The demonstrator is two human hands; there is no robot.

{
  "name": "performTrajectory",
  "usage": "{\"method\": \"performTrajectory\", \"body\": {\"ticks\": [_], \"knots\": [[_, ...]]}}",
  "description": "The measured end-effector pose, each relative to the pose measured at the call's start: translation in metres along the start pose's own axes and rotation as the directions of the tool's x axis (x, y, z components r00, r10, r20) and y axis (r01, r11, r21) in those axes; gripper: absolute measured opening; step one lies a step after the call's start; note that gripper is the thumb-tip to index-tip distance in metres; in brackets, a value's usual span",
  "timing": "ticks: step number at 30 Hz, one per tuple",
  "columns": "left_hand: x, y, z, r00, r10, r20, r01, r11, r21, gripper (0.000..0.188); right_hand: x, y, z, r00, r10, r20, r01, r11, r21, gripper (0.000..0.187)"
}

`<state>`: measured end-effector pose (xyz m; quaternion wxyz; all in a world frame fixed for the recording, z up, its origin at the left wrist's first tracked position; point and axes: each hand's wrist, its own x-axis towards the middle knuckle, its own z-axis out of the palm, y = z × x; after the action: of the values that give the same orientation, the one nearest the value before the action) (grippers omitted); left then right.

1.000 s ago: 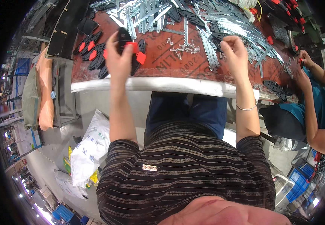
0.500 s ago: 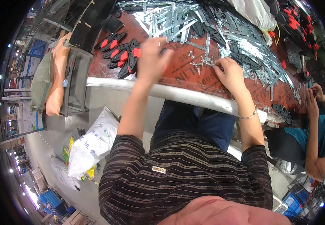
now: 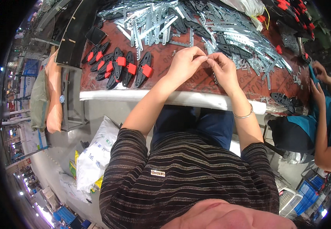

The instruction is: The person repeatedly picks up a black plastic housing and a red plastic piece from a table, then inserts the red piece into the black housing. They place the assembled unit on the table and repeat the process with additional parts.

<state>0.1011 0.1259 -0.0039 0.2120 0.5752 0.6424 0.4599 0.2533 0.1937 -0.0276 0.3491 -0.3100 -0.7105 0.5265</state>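
Observation:
My left hand (image 3: pixel 186 64) and my right hand (image 3: pixel 224 70) meet over the red-brown tabletop (image 3: pixel 161 63), their fingertips pinched together. Whatever sits between the fingers is too small or hidden to make out. Left of my hands, several black plastic pieces with red pads lie in a loose row; the closest is a long black piece with a red pad (image 3: pixel 144 69). Beyond my fingers spreads a big heap of toothed metal strips (image 3: pixel 158 24). Small silvery parts from the tabletop are mostly covered by my hands.
Black plastic pieces without pads (image 3: pixel 234 50) lie among the strips. A white padded roll (image 3: pixel 135 94) runs along the table's front edge. A co-worker's hand (image 3: pixel 318 91) is at the right end. A white plastic bag (image 3: pixel 245 7) sits at the back; a white sack (image 3: pixel 98 152) stands on the floor.
My left hand has swung right, away from the padded black pieces, and now meets my right hand. The right hand has shifted slightly, covering the small silvery parts. The whole view has shifted slightly.

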Motion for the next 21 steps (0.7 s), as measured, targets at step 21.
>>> {"method": "performTrajectory", "body": {"ticks": [21], "knots": [[0.124,-0.171,-0.221,0.923,0.002,-0.384,0.312,0.58,0.752,0.045,0.002,0.009,-0.004,0.991,-0.045,-0.128,0.051,0.998,0.039,0.013]]}}
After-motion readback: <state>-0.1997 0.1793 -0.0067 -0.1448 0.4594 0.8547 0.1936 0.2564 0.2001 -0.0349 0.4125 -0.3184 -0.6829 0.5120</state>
